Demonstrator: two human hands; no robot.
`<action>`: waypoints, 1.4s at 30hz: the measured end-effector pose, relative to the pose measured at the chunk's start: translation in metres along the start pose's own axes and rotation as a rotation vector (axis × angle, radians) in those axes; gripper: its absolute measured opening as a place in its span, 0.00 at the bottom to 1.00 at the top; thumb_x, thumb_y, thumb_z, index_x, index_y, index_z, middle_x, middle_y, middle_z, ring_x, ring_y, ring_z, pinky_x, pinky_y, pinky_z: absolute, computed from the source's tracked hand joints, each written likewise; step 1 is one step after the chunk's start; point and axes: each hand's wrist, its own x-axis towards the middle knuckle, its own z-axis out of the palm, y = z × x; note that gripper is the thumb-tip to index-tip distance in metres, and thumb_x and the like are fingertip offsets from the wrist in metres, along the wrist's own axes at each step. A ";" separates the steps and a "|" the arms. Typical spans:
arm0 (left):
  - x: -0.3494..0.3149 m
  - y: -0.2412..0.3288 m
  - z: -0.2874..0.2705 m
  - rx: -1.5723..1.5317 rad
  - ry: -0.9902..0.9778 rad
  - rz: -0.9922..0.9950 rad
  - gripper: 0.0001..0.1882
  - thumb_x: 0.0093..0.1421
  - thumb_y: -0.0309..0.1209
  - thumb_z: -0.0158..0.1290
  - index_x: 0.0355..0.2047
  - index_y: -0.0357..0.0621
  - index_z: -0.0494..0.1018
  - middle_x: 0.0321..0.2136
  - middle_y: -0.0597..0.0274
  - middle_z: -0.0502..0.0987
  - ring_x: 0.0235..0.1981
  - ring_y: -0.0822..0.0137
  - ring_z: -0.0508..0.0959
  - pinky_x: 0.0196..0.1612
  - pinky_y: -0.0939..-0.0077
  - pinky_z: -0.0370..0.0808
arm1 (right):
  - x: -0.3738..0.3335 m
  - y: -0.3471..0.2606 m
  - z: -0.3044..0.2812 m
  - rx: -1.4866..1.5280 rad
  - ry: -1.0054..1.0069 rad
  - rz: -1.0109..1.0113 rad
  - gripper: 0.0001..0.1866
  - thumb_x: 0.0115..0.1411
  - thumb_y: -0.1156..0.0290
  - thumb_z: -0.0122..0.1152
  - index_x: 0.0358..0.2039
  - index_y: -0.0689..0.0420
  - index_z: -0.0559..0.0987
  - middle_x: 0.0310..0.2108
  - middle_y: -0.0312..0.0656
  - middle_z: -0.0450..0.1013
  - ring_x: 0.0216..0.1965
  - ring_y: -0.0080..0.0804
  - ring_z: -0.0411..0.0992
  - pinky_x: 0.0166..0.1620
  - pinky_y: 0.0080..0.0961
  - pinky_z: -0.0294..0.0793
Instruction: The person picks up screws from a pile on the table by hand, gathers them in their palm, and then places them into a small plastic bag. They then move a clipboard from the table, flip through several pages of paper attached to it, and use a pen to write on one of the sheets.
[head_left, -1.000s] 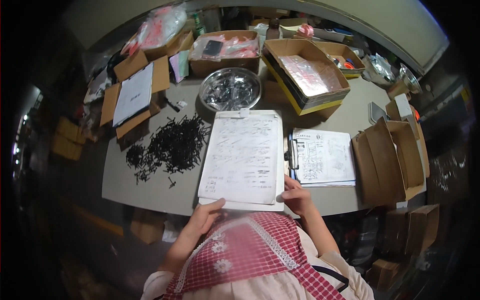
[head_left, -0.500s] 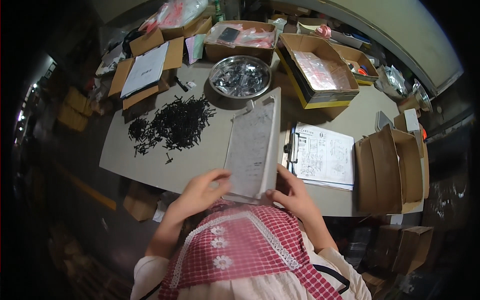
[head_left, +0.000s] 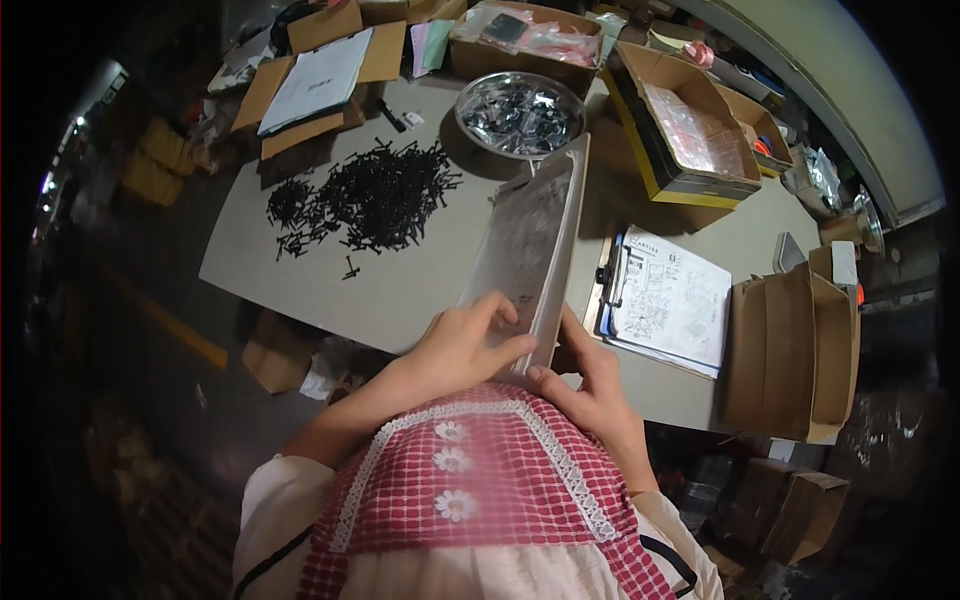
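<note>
A clipboard (head_left: 528, 232) with a thick set of whitish sheets stands tilted on its edge in front of me, its face turned to the left. My right hand (head_left: 590, 385) grips its near right corner, the thumb at the lower edge and the fingers behind the board. Against the near part of the sheets is my left hand (head_left: 470, 345), its bent fingers and thumb apart, with no page visibly pinched between them. To the right, a second clipboard (head_left: 668, 300) with printed drawings lies flat on the table.
A pile of small black screw-like parts (head_left: 385, 195) covers the table's left side. Behind stand a metal bowl (head_left: 520, 115) of bagged parts, a box of papers (head_left: 315, 80) and a box of plastic bags (head_left: 690, 130). An open carton (head_left: 780, 350) sits at the right edge.
The clipboard has tipped further up onto its edge. My left hand has moved right, over its near part. My right hand keeps its grip, and the view has shifted.
</note>
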 end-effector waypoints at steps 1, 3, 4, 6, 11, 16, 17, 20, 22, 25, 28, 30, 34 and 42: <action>0.000 0.001 0.000 -0.015 -0.007 -0.006 0.24 0.60 0.46 0.62 0.41 0.36 0.74 0.37 0.44 0.81 0.43 0.48 0.82 0.45 0.59 0.78 | 0.000 -0.002 -0.001 -0.014 -0.009 0.000 0.40 0.57 0.72 0.61 0.70 0.59 0.58 0.48 0.50 0.78 0.36 0.32 0.80 0.38 0.26 0.79; 0.002 0.000 -0.001 -0.045 -0.019 -0.017 0.22 0.59 0.46 0.62 0.37 0.37 0.75 0.35 0.47 0.82 0.40 0.50 0.82 0.44 0.60 0.78 | 0.002 -0.008 -0.002 -0.044 -0.026 -0.002 0.40 0.56 0.72 0.61 0.69 0.59 0.59 0.49 0.50 0.78 0.36 0.31 0.80 0.37 0.26 0.78; 0.002 0.000 -0.003 -0.050 -0.033 -0.018 0.20 0.60 0.43 0.62 0.37 0.36 0.75 0.34 0.51 0.81 0.38 0.57 0.82 0.41 0.65 0.78 | 0.001 -0.012 -0.001 -0.006 0.003 0.019 0.40 0.55 0.73 0.62 0.68 0.61 0.61 0.49 0.50 0.78 0.37 0.31 0.80 0.39 0.26 0.78; 0.004 -0.001 -0.006 -0.059 -0.061 -0.017 0.16 0.62 0.38 0.62 0.38 0.35 0.74 0.33 0.59 0.80 0.33 0.71 0.80 0.36 0.76 0.78 | 0.001 -0.008 -0.001 0.023 0.025 0.021 0.39 0.54 0.74 0.63 0.67 0.63 0.62 0.50 0.51 0.77 0.38 0.30 0.79 0.41 0.27 0.77; 0.005 -0.013 -0.007 -0.237 -0.083 -0.071 0.14 0.62 0.37 0.62 0.37 0.38 0.77 0.36 0.61 0.80 0.38 0.73 0.78 0.41 0.76 0.76 | -0.001 -0.002 -0.002 0.080 0.050 0.076 0.39 0.54 0.76 0.62 0.67 0.65 0.62 0.51 0.53 0.76 0.42 0.33 0.79 0.48 0.28 0.77; 0.004 -0.025 -0.007 -0.229 -0.076 0.000 0.12 0.62 0.36 0.61 0.37 0.38 0.78 0.44 0.56 0.80 0.47 0.68 0.78 0.46 0.72 0.76 | -0.002 -0.002 -0.004 0.129 0.038 0.101 0.39 0.55 0.76 0.62 0.67 0.66 0.61 0.53 0.53 0.75 0.46 0.35 0.79 0.52 0.30 0.76; 0.004 -0.027 -0.005 -0.257 -0.070 -0.009 0.12 0.62 0.36 0.61 0.37 0.39 0.78 0.45 0.54 0.79 0.47 0.66 0.78 0.47 0.71 0.76 | -0.002 -0.002 -0.005 0.132 0.038 0.097 0.39 0.55 0.75 0.62 0.67 0.66 0.61 0.53 0.53 0.75 0.47 0.36 0.79 0.52 0.30 0.76; 0.004 -0.031 -0.002 -0.280 -0.054 -0.006 0.12 0.61 0.35 0.61 0.38 0.38 0.78 0.48 0.51 0.77 0.48 0.63 0.79 0.47 0.69 0.77 | -0.002 -0.003 -0.006 0.131 0.032 0.111 0.38 0.56 0.75 0.61 0.67 0.66 0.61 0.53 0.53 0.75 0.46 0.35 0.79 0.52 0.30 0.76; 0.004 -0.029 -0.001 -0.215 -0.041 0.032 0.12 0.61 0.34 0.62 0.38 0.37 0.77 0.50 0.50 0.75 0.48 0.61 0.79 0.46 0.70 0.79 | -0.001 -0.001 -0.005 0.121 0.032 0.096 0.38 0.56 0.76 0.61 0.67 0.66 0.61 0.52 0.53 0.76 0.46 0.35 0.79 0.52 0.31 0.76; 0.003 -0.012 0.000 -0.214 -0.089 -0.060 0.12 0.61 0.32 0.62 0.36 0.35 0.75 0.51 0.49 0.72 0.48 0.61 0.79 0.45 0.73 0.82 | 0.000 -0.001 -0.005 0.089 0.039 0.085 0.38 0.56 0.76 0.61 0.67 0.67 0.61 0.51 0.53 0.76 0.45 0.35 0.79 0.52 0.30 0.76; 0.006 -0.009 -0.001 -0.162 -0.115 -0.031 0.11 0.61 0.30 0.61 0.35 0.34 0.74 0.52 0.50 0.69 0.46 0.61 0.80 0.44 0.76 0.83 | 0.000 -0.004 -0.006 0.059 0.039 0.093 0.38 0.56 0.76 0.61 0.67 0.67 0.62 0.50 0.53 0.77 0.45 0.35 0.79 0.51 0.31 0.76; 0.006 -0.015 0.000 -0.119 -0.094 0.047 0.10 0.62 0.29 0.61 0.35 0.34 0.74 0.52 0.50 0.71 0.45 0.62 0.80 0.44 0.76 0.83 | 0.000 -0.003 -0.007 0.052 0.049 0.089 0.38 0.55 0.77 0.61 0.67 0.68 0.62 0.50 0.53 0.77 0.44 0.35 0.79 0.51 0.31 0.76; 0.005 -0.021 -0.006 -0.259 -0.033 -0.001 0.07 0.63 0.28 0.59 0.34 0.37 0.75 0.49 0.52 0.78 0.42 0.67 0.79 0.42 0.75 0.80 | -0.004 0.012 -0.007 0.126 0.100 0.120 0.38 0.54 0.79 0.60 0.67 0.68 0.62 0.50 0.54 0.77 0.46 0.34 0.78 0.53 0.30 0.75; 0.032 -0.023 -0.086 -0.458 0.509 0.114 0.07 0.64 0.27 0.55 0.31 0.36 0.74 0.24 0.68 0.77 0.25 0.84 0.70 0.28 0.85 0.66 | -0.010 0.039 -0.013 0.325 0.244 0.172 0.39 0.53 0.85 0.55 0.68 0.66 0.60 0.56 0.55 0.71 0.54 0.36 0.72 0.55 0.29 0.71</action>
